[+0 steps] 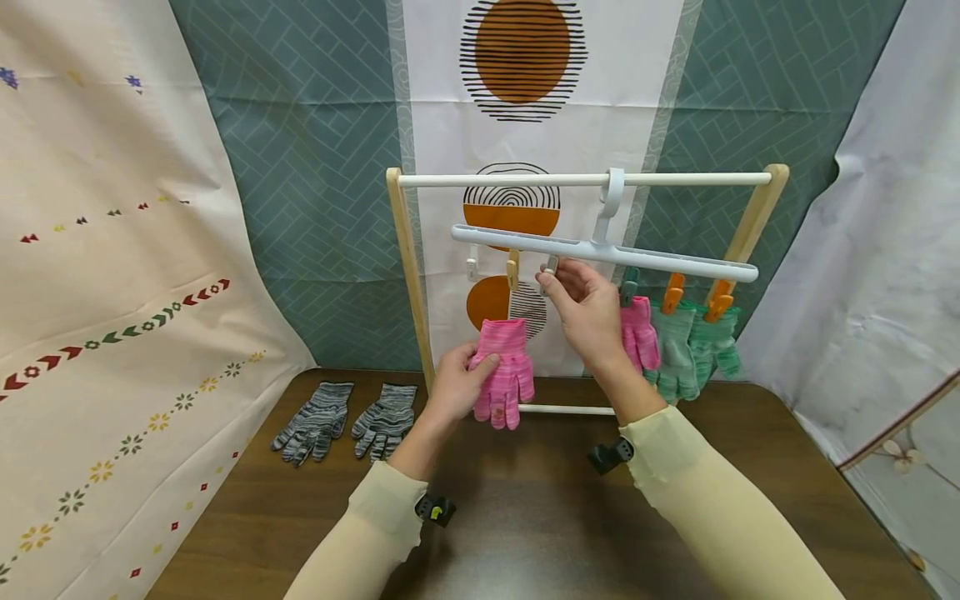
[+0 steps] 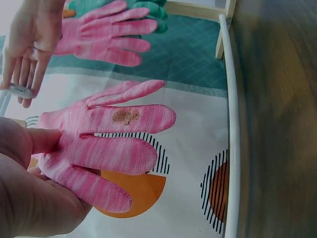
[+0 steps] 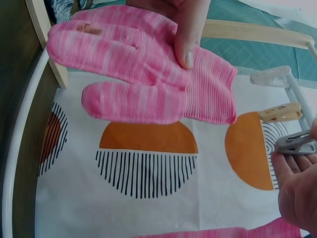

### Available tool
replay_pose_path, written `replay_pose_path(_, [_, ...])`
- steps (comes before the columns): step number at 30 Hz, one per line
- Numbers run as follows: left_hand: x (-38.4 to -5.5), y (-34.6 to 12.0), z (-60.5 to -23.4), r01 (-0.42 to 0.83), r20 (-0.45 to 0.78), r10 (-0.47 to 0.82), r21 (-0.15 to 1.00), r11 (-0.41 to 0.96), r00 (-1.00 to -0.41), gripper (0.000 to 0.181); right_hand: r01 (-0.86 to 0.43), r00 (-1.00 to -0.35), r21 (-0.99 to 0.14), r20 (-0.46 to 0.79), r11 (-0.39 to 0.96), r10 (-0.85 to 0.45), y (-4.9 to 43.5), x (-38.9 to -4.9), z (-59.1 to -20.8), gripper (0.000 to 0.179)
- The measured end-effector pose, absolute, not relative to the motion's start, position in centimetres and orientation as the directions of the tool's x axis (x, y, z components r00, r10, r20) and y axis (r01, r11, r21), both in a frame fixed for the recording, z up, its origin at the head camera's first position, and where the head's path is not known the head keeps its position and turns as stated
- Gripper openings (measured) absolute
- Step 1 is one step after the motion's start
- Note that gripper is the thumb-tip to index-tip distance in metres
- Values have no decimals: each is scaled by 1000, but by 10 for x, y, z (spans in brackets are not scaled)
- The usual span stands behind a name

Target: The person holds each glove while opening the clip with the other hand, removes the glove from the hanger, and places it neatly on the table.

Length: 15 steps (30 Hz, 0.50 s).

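My left hand [image 1: 454, 385] holds a pink knit glove [image 1: 507, 371] between thumb and fingers, cuff up, below the pale hanger [image 1: 540, 244]. A brown mark shows on one glove finger in both wrist views. My right hand [image 1: 588, 315] pinches a grey clip [image 3: 294, 144] under the hanger bar. The held glove's cuff is apart from that clip. To its left hang a beige clip [image 1: 513, 270] and a white clip [image 1: 472, 265], with nothing in them. Right of my right hand, a dark green clip [image 1: 629, 285] holds another pink glove [image 1: 639, 333].
Orange clips [image 1: 673, 293] hold two green gloves [image 1: 673, 350] at the hanger's right. The hanger hooks over a rack's white rail [image 1: 502, 180] with wooden side posts. Two grey striped gloves [image 1: 317, 423] lie on the brown table [image 1: 517, 517] at left. Patterned cloth [image 1: 315, 167] hangs behind.
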State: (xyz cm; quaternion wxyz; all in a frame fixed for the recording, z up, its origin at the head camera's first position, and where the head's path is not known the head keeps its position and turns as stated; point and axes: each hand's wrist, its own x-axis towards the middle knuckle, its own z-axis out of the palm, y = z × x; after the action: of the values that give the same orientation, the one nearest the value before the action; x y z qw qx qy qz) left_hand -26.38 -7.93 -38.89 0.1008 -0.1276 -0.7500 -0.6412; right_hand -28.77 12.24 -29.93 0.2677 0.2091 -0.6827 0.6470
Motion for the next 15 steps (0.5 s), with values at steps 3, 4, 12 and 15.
replay_pose_path(3, [-262, -82, -390, 311, 304, 67, 940, 137, -950, 28, -640, -764, -765, 644, 71, 46, 123, -287, -300, 38])
replay_pose_path(4, [-262, -83, -390, 308, 301, 65, 941, 139, -951, 28, -642, -763, -763, 645, 72, 44, 123, -287, -300, 37])
replay_pose_path(12, [-256, -89, -391, 296, 291, 54, 944, 147, -955, 28, -644, -761, -762, 647, 70, 40, 123, -286, -300, 39])
replay_pose_path(15, [-254, -92, -390, 289, 285, 50, 945, 151, -957, 30, -642, -764, -764, 645, 68, 39, 124, -285, -301, 41])
